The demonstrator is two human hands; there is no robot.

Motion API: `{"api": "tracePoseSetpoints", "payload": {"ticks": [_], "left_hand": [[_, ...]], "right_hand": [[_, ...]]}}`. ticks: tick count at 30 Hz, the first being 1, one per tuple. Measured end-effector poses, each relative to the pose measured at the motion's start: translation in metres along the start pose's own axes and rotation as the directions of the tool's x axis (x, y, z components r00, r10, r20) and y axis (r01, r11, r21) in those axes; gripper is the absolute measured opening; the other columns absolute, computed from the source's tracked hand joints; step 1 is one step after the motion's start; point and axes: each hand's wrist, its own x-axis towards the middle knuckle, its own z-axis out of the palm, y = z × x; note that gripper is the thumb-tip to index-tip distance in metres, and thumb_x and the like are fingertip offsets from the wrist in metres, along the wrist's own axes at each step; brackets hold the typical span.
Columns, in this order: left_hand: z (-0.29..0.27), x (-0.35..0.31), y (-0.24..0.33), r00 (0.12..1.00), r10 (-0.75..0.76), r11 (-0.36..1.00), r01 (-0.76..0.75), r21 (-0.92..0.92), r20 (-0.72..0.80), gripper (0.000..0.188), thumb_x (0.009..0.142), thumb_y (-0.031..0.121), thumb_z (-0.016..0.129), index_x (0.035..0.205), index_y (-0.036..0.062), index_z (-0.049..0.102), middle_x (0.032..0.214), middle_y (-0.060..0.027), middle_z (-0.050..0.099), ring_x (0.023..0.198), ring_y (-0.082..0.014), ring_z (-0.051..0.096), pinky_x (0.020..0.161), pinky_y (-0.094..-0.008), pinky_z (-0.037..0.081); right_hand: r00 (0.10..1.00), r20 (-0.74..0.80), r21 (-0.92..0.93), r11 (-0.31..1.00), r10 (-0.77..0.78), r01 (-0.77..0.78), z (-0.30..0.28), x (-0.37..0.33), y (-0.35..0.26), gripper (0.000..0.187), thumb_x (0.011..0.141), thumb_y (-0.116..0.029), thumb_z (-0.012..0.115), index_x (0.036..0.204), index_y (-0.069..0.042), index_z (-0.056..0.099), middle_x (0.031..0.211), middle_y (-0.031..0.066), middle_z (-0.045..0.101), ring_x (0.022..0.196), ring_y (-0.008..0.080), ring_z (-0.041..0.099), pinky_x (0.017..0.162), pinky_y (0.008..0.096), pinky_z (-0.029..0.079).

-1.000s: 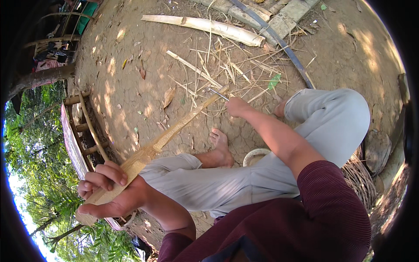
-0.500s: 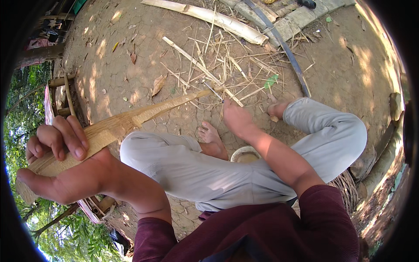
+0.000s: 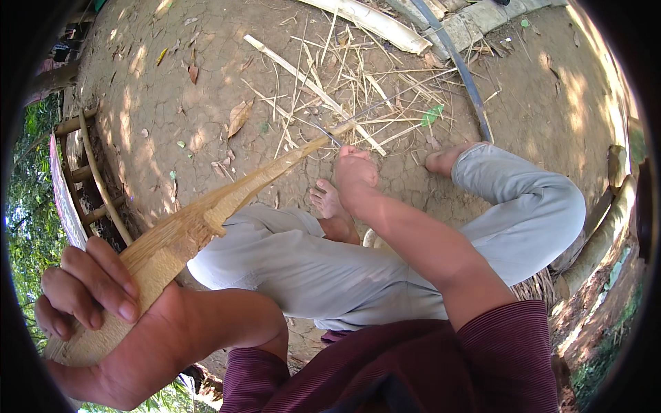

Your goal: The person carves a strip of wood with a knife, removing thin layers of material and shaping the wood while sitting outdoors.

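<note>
My left hand (image 3: pixel 148 341) is wrapped round the wide end of a long, pale split piece of bamboo or wood (image 3: pixel 189 230). The piece slopes away from me to a narrow tip, with a rough, splintered notch on its lower edge. Close to that tip, my right hand (image 3: pixel 357 172) is closed on a knife whose thin blade (image 3: pixel 327 134) lies against the piece. The knife's handle is hidden in my fist.
Thin shavings and strips (image 3: pixel 344 82) litter the ground ahead, with a long dark strip (image 3: pixel 458 65) to their right. A pale bamboo length (image 3: pixel 372 24) lies farther off. My bent legs (image 3: pixel 303 261) are below my arms; a wooden frame (image 3: pixel 86 172) stands at the left.
My right hand and the blade have shifted left along the narrow part. My left hand has come lower and nearer, with the piece steeper. The view has also shifted somewhat.
</note>
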Motion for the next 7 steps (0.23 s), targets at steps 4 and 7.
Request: {"api": "tracePoseSetpoints", "payload": {"ticks": [4, 7], "left_hand": [[0.002, 0.003, -0.012, 1.000, 0.001, 0.999, 0.000, 0.041, -0.030, 0.034, 0.089, 0.038, 0.053, 0.075, 0.0116, 0.038, 0.056, -0.0033, 0.032, 0.040, -0.0113, 0.027, 0.039, -0.0244, 0.023], [-0.015, 0.010, -0.013, 1.000, -0.006, 1.000, 0.006, -0.013, -0.008, 0.034, 0.089, 0.039, 0.053, 0.074, 0.0117, 0.037, 0.057, -0.0034, 0.032, 0.040, -0.0114, 0.027, 0.038, -0.0242, 0.023]], "right_hand": [[0.996, -0.026, 0.073, 0.994, 0.082, -0.079, 0.020, 0.030, -0.027, 0.058, 0.089, -0.022, 0.067, 0.133, 0.001, 0.037, 0.095, 0.0249, 0.060, 0.078, 0.0306, 0.071, 0.049, 0.0425, 0.056], [0.999, -0.026, 0.116, 0.993, 0.035, -0.032, 0.018, 0.034, -0.029, 0.069, 0.084, -0.027, 0.075, 0.134, -0.001, 0.036, 0.098, 0.0278, 0.060, 0.078, 0.0336, 0.071, 0.049, 0.0476, 0.056]]}}
